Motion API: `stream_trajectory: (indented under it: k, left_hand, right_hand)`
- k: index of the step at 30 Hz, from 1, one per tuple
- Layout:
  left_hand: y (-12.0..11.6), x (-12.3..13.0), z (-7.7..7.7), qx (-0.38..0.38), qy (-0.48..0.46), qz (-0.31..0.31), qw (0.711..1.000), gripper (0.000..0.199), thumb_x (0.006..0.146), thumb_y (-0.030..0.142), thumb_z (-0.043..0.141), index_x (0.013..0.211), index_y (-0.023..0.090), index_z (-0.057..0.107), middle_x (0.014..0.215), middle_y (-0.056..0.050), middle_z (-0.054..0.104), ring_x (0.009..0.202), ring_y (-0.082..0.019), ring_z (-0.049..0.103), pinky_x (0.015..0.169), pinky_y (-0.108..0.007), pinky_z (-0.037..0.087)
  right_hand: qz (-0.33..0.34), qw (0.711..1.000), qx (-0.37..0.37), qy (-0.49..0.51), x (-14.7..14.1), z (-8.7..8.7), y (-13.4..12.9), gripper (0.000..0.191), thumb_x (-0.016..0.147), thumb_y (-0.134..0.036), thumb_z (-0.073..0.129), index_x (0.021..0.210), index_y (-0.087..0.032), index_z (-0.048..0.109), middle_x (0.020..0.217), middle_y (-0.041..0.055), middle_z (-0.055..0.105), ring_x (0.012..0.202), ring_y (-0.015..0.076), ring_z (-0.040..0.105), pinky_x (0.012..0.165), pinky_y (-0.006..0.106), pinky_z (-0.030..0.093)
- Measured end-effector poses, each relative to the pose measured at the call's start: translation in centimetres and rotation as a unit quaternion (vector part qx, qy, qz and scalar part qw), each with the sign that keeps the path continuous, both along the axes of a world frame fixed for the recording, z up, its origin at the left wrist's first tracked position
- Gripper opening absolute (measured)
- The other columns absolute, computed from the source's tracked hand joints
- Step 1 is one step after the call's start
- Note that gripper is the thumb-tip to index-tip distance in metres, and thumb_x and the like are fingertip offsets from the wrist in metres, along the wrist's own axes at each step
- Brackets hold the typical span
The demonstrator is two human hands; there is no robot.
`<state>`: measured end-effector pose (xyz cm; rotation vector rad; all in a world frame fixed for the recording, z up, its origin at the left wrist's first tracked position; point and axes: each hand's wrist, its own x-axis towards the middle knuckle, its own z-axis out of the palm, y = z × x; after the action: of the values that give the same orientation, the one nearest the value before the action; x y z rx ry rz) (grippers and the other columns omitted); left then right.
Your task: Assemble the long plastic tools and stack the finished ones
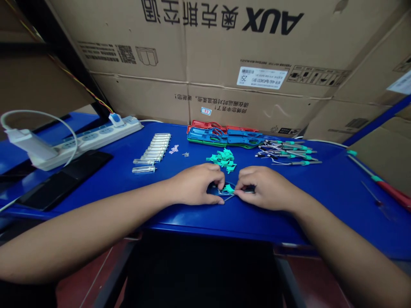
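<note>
Above the blue table, near its front edge, my two hands face each other. A small green plastic piece (228,189) lies between them, with a thin white wire (222,193) and a slim metal rod (230,197) beside it. My right hand (265,188) is closed in a pinch at the green piece's right end, and a dark, shiny part shows under its fingers. The fingers of my left hand (201,184) are curled by the wire; what they grip is partly hidden. Just beyond the hands sits a pile of similar green pieces (224,158).
Clear tubes (157,147) stand in a row at left, near small pink bits (174,149) and tiny metal pins (186,154). Red, blue and green plastic housings (224,136) lie behind, wired rods (289,150) at right. A power strip (93,139) and black phone (64,179) occupy the left.
</note>
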<state>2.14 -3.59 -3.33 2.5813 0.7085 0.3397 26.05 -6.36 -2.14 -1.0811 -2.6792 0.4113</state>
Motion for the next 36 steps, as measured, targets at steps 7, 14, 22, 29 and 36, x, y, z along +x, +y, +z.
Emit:
stream_trajectory:
  k: [7,14,22,29,36]
  left_hand:
    - [0.4,0.0,-0.6,-0.025,-0.037,0.007,0.999,0.055,0.073,0.043,0.082,0.117,0.019,0.06,0.099,-0.004,0.061,0.094,-0.021,0.059,0.083,-0.033,0.048]
    - [0.8,0.1,-1.5,-0.044,-0.065,-0.009,0.997,0.063,0.073,0.045,0.082,0.125,0.019,0.059,0.102,-0.006,0.061,0.095,-0.021,0.059,0.086,-0.035,0.05]
    - [0.8,0.2,-2.2,-0.047,-0.076,0.0,0.996,0.067,0.069,0.044,0.083,0.127,0.019,0.061,0.101,-0.006,0.06,0.096,-0.021,0.059,0.087,-0.036,0.052]
    - [0.7,0.4,-2.2,-0.047,-0.069,0.01,0.996,0.067,0.068,0.044,0.084,0.126,0.018,0.063,0.1,-0.005,0.06,0.096,-0.021,0.06,0.087,-0.035,0.052]
    - [0.6,0.4,-2.1,-0.028,-0.085,0.0,0.996,0.049,0.082,0.043,0.072,0.122,0.016,0.063,0.098,-0.007,0.062,0.094,-0.021,0.06,0.086,-0.034,0.052]
  right_hand:
    - [-0.008,1.0,0.017,0.007,0.0,0.0,-0.1,0.014,0.085,-0.019,0.062,0.08,-0.017,0.075,0.076,0.0035,0.067,0.072,0.0154,0.059,0.065,0.027,0.04]
    - [0.0,1.0,0.014,0.008,-0.4,-0.2,-0.1,0.014,0.086,-0.02,0.064,0.08,-0.017,0.076,0.077,0.0035,0.068,0.072,0.0154,0.06,0.065,0.027,0.041]
    - [0.031,0.999,0.031,0.008,-0.5,-0.4,-0.1,0.016,0.089,-0.02,0.063,0.083,-0.017,0.077,0.078,0.0052,0.069,0.075,0.0163,0.062,0.071,0.028,0.044]
    - [-0.009,0.998,-0.059,0.023,-0.8,-0.1,0.0,0.018,0.092,-0.024,0.061,0.09,-0.018,0.079,0.085,0.0044,0.069,0.077,0.0143,0.063,0.071,0.026,0.045]
    - [-0.068,0.995,-0.074,0.013,-1.9,-0.2,-0.3,0.02,0.092,-0.026,0.061,0.087,-0.02,0.079,0.084,0.0031,0.068,0.076,0.0142,0.062,0.068,0.027,0.043]
